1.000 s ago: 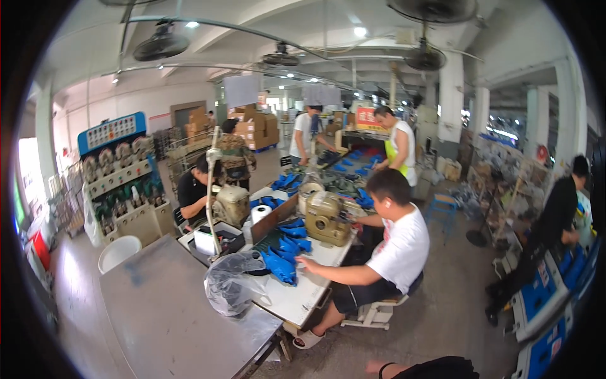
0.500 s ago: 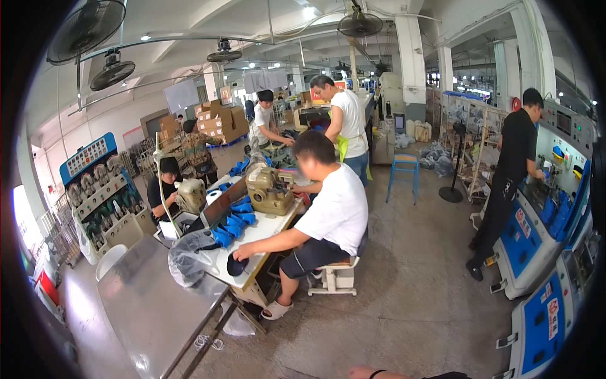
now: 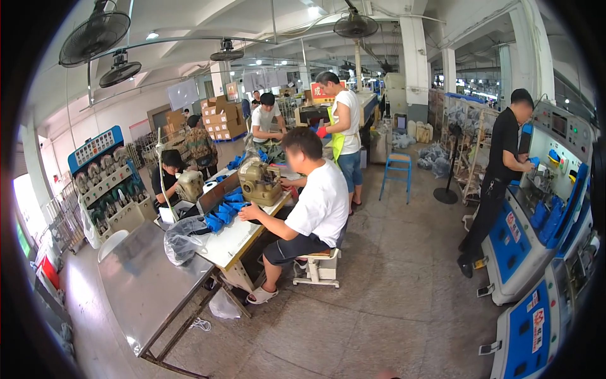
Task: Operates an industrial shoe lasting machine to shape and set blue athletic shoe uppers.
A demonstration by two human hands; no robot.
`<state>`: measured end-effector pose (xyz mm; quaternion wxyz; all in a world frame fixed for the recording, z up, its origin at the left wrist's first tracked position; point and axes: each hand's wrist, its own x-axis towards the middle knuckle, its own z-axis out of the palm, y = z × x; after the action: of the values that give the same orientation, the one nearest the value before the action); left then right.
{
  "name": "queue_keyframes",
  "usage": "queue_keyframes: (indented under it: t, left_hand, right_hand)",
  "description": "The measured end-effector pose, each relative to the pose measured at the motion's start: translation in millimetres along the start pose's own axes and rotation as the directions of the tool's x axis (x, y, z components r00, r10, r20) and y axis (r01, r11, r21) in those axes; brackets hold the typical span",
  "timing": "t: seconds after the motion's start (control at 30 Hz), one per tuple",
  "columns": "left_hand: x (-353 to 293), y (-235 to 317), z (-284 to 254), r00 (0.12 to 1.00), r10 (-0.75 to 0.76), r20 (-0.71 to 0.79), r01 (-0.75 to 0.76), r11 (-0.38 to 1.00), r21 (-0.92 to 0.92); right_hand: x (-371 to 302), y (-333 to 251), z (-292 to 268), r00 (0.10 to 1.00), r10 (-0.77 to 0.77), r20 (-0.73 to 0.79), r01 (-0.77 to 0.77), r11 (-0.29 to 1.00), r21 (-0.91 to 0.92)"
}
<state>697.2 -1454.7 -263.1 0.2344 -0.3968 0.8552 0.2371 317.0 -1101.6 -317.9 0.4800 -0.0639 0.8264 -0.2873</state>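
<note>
Only a sliver of my right hand (image 3: 386, 374) shows at the bottom edge. Its fingers are out of sight, and whether anything is in them is hidden. My left hand is outside the picture. Ahead, a co-worker in a white shirt (image 3: 317, 202) sits on a stool at a white worktable (image 3: 228, 247). That person's hands are by a tan sewing machine (image 3: 260, 182) and a row of blue shoe uppers (image 3: 222, 215). A clear plastic bag (image 3: 183, 241) lies at the table's near end.
A bare metal-topped table (image 3: 142, 287) stands front left. Blue-and-white machines (image 3: 527, 249) line the right, where a person in black (image 3: 502, 170) stands working. A blue stool (image 3: 396, 174) and a black-based stand (image 3: 445, 194) are farther back. Fans (image 3: 95, 35) hang overhead.
The view has shifted, and my right hand has nearly left the picture. The seated co-worker's near hand has moved from a dark piece at the table end to the blue uppers.
</note>
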Motion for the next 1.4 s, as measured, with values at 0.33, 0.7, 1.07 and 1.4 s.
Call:
queue_keyframes:
  t: [0.33, 0.7, 1.07, 1.4]
  left_hand:
    - [-40, 17, -10, 0.999, -0.035, 0.014, 0.035, 0.998, -0.049]
    - [-72, 31, -41, 0.997, -0.064, 0.035, 0.068, 0.989, -0.128]
    - [-124, 49, -47, 0.984, -0.173, 0.042, 0.177, 0.930, -0.321]
    - [-149, 11, -82, 0.966, -0.244, 0.081, 0.253, 0.843, -0.475]
  right_hand:
    - [-10, -15, 16, 0.961, -0.083, 0.264, 0.155, 0.951, -0.267]
    - [-33, -26, -4, 0.977, 0.058, 0.206, 0.028, 0.920, -0.392]
    - [-8, -37, -12, 0.984, 0.069, 0.163, 0.028, 0.850, -0.526]
    - [7, -113, 37, 0.981, -0.100, 0.169, 0.167, 0.877, -0.451]
